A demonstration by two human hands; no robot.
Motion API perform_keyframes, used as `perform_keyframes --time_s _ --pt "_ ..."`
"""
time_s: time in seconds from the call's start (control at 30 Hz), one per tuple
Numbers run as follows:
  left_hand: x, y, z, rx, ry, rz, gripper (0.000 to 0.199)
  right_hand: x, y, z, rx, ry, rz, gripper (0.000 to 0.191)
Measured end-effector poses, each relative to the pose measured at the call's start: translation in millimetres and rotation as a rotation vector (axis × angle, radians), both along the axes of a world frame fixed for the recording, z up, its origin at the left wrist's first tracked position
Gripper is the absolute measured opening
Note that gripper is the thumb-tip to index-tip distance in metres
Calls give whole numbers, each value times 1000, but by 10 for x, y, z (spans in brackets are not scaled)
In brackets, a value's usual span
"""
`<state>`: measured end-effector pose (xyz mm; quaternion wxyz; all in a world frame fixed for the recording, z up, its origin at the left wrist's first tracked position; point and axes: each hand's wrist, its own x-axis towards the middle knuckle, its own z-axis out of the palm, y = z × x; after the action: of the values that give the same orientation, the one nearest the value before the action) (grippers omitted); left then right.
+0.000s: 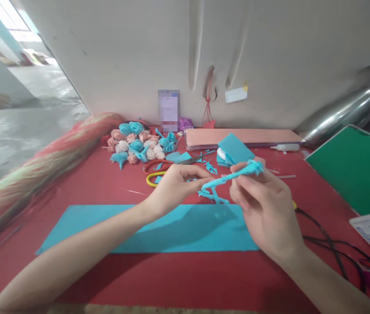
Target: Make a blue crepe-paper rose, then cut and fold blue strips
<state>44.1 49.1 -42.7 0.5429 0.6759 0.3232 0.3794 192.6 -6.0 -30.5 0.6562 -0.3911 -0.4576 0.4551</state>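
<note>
A narrow twist of light-blue crepe paper point(223, 180) with a ruffled, bud-like end stretches between my two hands above the table. My right hand point(266, 209) is closed around it near the ruffled end, on the right. At the thin lower end, the fingertips of my left hand point(180, 187) are pinched together on the twist. Beneath both hands lies a long flat strip of blue crepe paper point(172, 233). Scissors point(168, 168) with red and yellow handles rest behind my left hand, among blue paper scraps point(213, 197).
Rolled paper roses point(135, 146) in blue, pink and white are heaped at the back left. A pink paper pack point(240, 138), folded blue paper point(236, 147) and a white glue bottle point(286, 148) lie along the back. To the right are a green board point(351, 170) and black cables point(329, 244).
</note>
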Motion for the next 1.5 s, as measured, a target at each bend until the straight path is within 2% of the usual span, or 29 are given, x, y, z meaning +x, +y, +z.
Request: perform_keyframes --time_s 0.07,0.17,0.2,0.33,0.47,0.6,0.83,1.03,1.13,1.5 --pt "-4 41 -36 22 30 32 10 15 16 -1 13 5 17 14" --pt "3 78 -75 59 148 40 35 36 29 -4 22 29 43 14" --pt "8 78 -80 68 153 45 36 42 30 -6 26 33 54 14" --pt "19 8 -32 52 -32 55 15 59 29 -19 44 1 89 16" --pt "11 -126 78 40 -124 6 29 59 24 -36 30 -25 34 8" --pt "13 -217 138 -36 -130 -2 19 48 17 -47 52 -48 9 5" --pt "23 -215 99 -246 -312 -122 22 44 4 -46 37 -56 17 3" --pt "41 -213 107 -366 -403 -233 25 55 -2 -25 7 20 102 7" --pt "48 -219 114 -413 -432 -248 23 57 0 -20 17 46 139 10" --pt "23 -225 78 -374 -387 -208 13 34 1 -38 -74 24 172 3"
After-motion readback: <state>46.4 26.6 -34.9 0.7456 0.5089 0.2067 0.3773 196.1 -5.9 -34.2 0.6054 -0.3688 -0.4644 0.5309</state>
